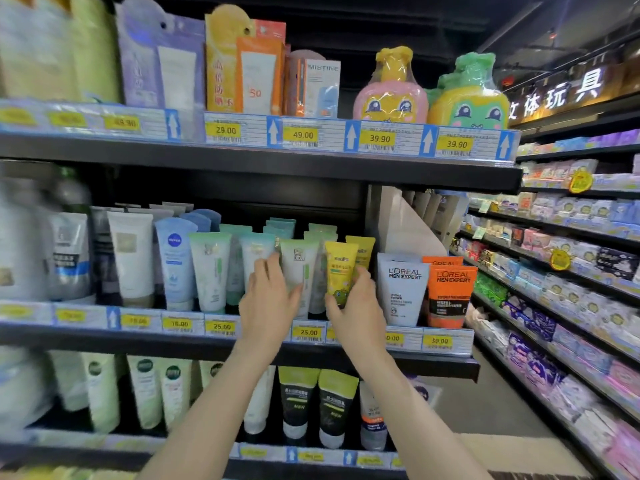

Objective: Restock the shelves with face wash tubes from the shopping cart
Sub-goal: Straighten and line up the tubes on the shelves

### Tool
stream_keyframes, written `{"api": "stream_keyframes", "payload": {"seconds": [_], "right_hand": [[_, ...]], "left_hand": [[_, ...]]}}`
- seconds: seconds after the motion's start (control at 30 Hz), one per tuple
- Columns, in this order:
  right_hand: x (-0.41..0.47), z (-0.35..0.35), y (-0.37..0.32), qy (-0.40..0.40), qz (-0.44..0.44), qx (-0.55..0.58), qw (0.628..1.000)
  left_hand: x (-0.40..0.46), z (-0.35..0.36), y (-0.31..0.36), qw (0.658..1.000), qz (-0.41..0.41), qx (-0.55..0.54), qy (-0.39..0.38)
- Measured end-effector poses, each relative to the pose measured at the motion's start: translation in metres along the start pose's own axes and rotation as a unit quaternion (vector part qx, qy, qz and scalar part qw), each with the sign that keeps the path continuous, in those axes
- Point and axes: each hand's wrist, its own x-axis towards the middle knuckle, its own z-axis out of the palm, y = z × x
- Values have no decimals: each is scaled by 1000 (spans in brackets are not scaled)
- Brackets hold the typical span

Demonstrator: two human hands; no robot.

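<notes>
On the middle shelf [242,341] stand rows of upright face wash tubes. My left hand [268,299] is raised to the white-and-green tubes [298,268], its fingers curled round the front tube's lower part, the thumb on its right side. My right hand [356,306] grips the lower half of a yellow tube [339,268] that stands at the shelf's front, with a second yellow tube [362,251] right behind it. Both forearms reach up from the bottom of the view. The shopping cart is not in view.
L'Oreal white [401,289] and orange tubes [448,296] stand right of the yellow ones, Nivea blue tubes [175,261] to the left. The upper shelf [263,161] overhangs closely. A lower shelf holds more tubes [311,403]. An aisle and another shelving run [571,271] lie to the right.
</notes>
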Motion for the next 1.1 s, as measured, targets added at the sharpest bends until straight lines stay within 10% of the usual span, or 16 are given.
{"api": "stream_keyframes", "payload": {"seconds": [1.1], "right_hand": [[-1, -5, 2, 26, 43, -149, 988]], "left_hand": [[-3, 15, 7, 996, -21, -14, -87]]}}
